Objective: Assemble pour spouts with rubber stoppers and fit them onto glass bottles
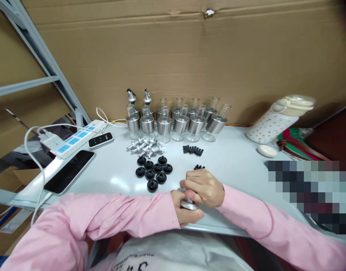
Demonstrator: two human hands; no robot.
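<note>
Close to the table's front edge, my left hand is closed around a silver pourer spout with a round flange. My right hand presses over it from above, its fingers curled at the spout's narrow part, which they mostly hide. Just beyond my knuckles lie small black parts, partly covered by the hand. Several round black stoppers sit in a group to the left. Behind them is a pile of silver spouts. Short black tubes form a row farther right.
Glass bottles with steel sleeves stand in rows at the back; two carry pourers. At left are a phone, a small black device and a power strip. A dotted flask and white oval object are at right.
</note>
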